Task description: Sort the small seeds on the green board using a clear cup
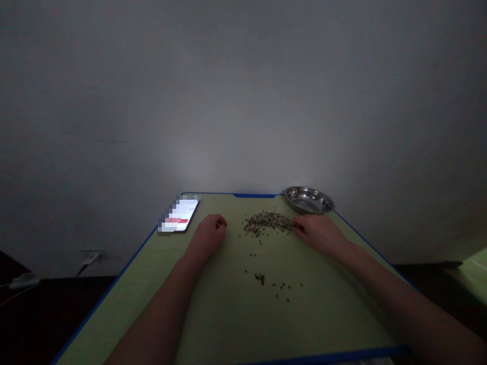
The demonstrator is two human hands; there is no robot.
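A heap of small dark grains [267,222] lies on the green table [228,314] near its far edge. My right hand [317,233] rests at the heap's right side, its fingertips pinched together among the grains. My left hand [208,235] lies to the left of the heap, apart from it, with its fingers curled into a loose fist. Several loose grains [274,284] are scattered nearer to me, between my forearms.
A shiny steel bowl [309,199] stands at the table's far right corner, just behind my right hand. A lit phone [179,215] lies at the far left corner. A grey wall rises behind the table. A socket with a cable [89,257] is at lower left.
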